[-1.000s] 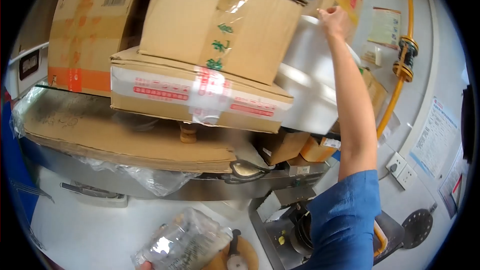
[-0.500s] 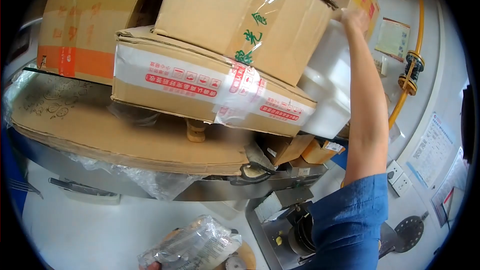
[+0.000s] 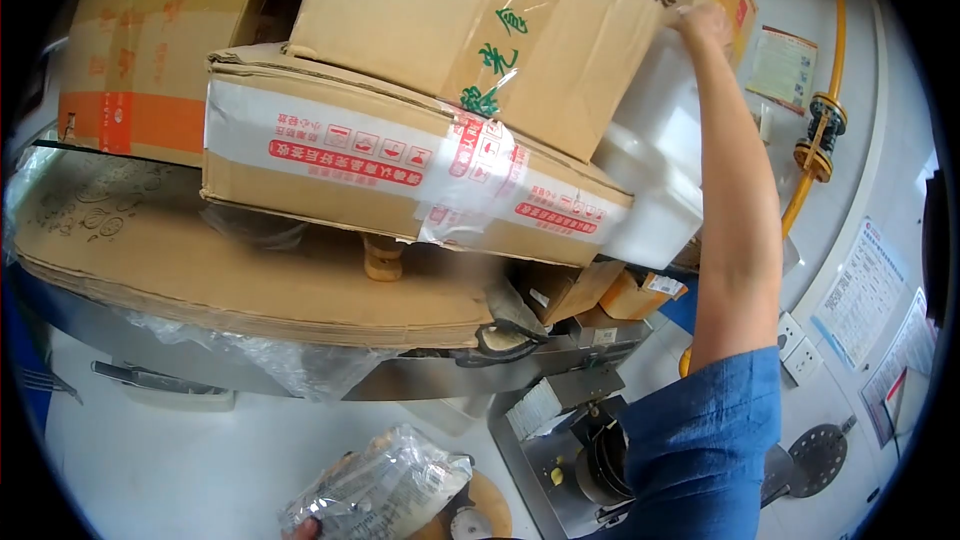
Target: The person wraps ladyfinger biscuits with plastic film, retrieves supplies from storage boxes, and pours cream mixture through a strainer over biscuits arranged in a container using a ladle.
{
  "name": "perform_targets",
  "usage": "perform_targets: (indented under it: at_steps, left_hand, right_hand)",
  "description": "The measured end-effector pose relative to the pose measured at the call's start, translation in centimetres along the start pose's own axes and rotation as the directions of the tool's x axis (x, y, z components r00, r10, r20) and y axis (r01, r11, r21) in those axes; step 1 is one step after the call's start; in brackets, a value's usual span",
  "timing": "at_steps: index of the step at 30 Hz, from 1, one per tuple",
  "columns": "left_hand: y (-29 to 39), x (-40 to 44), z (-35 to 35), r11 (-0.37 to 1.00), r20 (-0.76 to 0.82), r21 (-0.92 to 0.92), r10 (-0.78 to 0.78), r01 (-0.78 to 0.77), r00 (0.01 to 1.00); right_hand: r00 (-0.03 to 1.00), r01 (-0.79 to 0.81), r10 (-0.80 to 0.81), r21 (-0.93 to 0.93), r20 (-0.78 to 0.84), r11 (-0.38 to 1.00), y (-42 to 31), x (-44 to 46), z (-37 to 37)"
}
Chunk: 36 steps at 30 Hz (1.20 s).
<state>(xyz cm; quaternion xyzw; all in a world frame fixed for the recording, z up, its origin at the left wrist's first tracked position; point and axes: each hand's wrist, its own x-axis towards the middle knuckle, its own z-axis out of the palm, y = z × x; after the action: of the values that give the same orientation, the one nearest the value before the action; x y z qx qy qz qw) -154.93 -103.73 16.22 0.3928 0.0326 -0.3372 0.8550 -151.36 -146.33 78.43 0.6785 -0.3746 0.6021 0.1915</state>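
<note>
My right hand is raised at the upper right, its fingers curled in beside the corner of a large taped carton. White plastic tubs stand just below this hand. What its fingers grip is hidden. At the bottom edge, part of my left hand shows, closed on a clear plastic bag with printed text; its contents are hard to make out. Under the large carton lies a flatter carton with red-and-white tape.
Another carton stands at the left. Flattened cardboard covers the shelf, with a wooden handle-like piece on it. Small boxes sit to the right. Below are pans; a yellow pipe runs up the wall.
The cartons and shelf have shifted slightly left in view. My right hand stays high by the carton's corner, and the bag remains in my left hand.
</note>
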Motion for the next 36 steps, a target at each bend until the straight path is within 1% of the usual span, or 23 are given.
perform_targets:
  at_steps: [1,4,7,9,11,14,17,19,20,22,23,25,26,27,28,29,31,32,33,34,35,36]
  left_hand:
    - [0.1,0.0,0.1,1.0,-0.007,-0.011,-0.003,0.003,1.0]
    - [0.2,-0.3,0.0,0.999,-0.027,-0.036,-0.01,0.009,1.0]
    - [-0.7,0.1,-1.1,0.999,-0.039,-0.042,0.001,-0.003,0.999]
    - [-1.1,0.2,-1.5,0.999,-0.057,-0.043,0.006,-0.009,0.998]
    - [-0.8,0.5,-1.9,1.0,-0.025,-0.026,-0.006,0.005,1.0]
    - [-0.1,0.7,-1.0,0.999,-0.022,-0.001,-0.042,0.042,0.999]
    - [0.2,1.1,-0.1,0.997,-0.04,0.014,-0.074,0.075,0.996]
    - [0.1,1.2,0.5,0.995,-0.068,0.034,-0.087,0.089,0.994]
    - [-0.1,1.4,0.6,0.991,-0.082,0.006,-0.129,0.13,0.988]
    - [-0.5,1.8,0.6,0.978,-0.096,-0.053,-0.208,0.204,0.973]
    - [-0.5,1.8,1.1,0.978,-0.088,-0.045,-0.208,0.205,0.974]
    - [0.0,1.5,1.8,0.98,-0.074,-0.033,-0.198,0.196,0.977]
    - [0.1,1.5,1.8,0.986,-0.01,-0.009,-0.166,0.166,0.986]
    - [0.2,1.7,1.5,0.991,0.053,0.014,-0.134,0.134,0.99]
    - [0.3,1.7,1.4,0.995,0.115,0.034,-0.102,0.099,0.988]
    - [-0.6,2.9,1.9,0.991,0.261,-0.098,0.117,-0.095,0.958]
    - [-0.1,5.7,2.3,0.965,0.449,-0.236,0.213,-0.115,0.868]
    - [1.7,5.2,4.6,0.971,0.564,-0.198,0.225,-0.134,0.794]
    - [4.1,4.7,8.3,0.972,0.666,-0.171,0.233,-0.159,0.709]
    - [6.0,3.8,11.4,0.972,0.723,-0.145,0.232,-0.185,0.651]
    - [7.2,2.6,15.3,0.972,0.772,-0.134,0.225,-0.194,0.595]
    - [8.1,1.5,19.4,0.971,0.814,-0.122,0.216,-0.205,0.539]
  right_hand:
    - [1.0,0.005,-0.005,-0.005,-0.006,1.0,0.2,0.3,0.2]
    - [0.995,0.091,-0.096,-0.117,-0.034,0.989,1.7,1.9,0.1]
    - [0.972,0.231,-0.226,-0.108,0.06,0.967,7.1,6.4,0.2]
    - [0.984,0.111,-0.124,0.107,0.124,0.988,9.2,5.9,-1.7]
    - [0.962,-0.047,-0.045,0.326,0.269,0.944,10.7,5.0,-3.8]
    - [0.977,-0.009,-0.082,0.42,0.199,0.908,10.8,3.1,-6.3]
    - [0.968,0.002,-0.07,0.272,0.241,0.962,11.8,5.2,-7.6]
    - [0.979,0.012,-0.077,0.326,0.187,0.945,11.5,4.1,-9.2]
    - [0.984,0.022,-0.082,0.352,0.157,0.936,11.0,3.1,-9.9]
    - [0.979,0.077,-0.134,0.327,0.155,0.942,11.5,2.4,-11.5]
    - [0.975,0.113,-0.166,0.318,0.145,0.941,11.5,2.1,-12.6]
    - [0.971,0.129,-0.18,0.29,0.159,0.948,11.6,0.4,-14.8]
    - [0.969,0.134,-0.186,0.28,0.165,0.951,11.6,-1.0,-16.0]
    - [0.978,0.13,-0.167,0.259,0.126,0.957,11.2,-3.1,-17.0]
    - [0.973,0.191,-0.222,0.317,0.065,0.929,11.2,-5.3,-17.9]
    - [0.962,0.254,-0.273,0.37,0.001,0.894,11.7,-7.5,-18.7]
    - [0.936,0.328,-0.156,0.627,-0.315,0.707,14.2,-11.4,-19.1]
    - [0.916,0.307,-0.001,0.7,-0.401,0.645,19.6,-10.0,-18.7]
    - [0.874,0.303,0.155,0.767,-0.46,0.566,25.2,-8.1,-18.3]
    - [0.921,0.03,0.271,0.744,-0.28,0.668,26.8,-8.8,-18.3]
    - [0.967,0.053,0.239,0.986,-0.09,0.158,29.3,-9.5,-16.8]
    - [0.97,-0.076,0.227,0.996,0.085,-0.048,30.0,-11.5,-15.7]
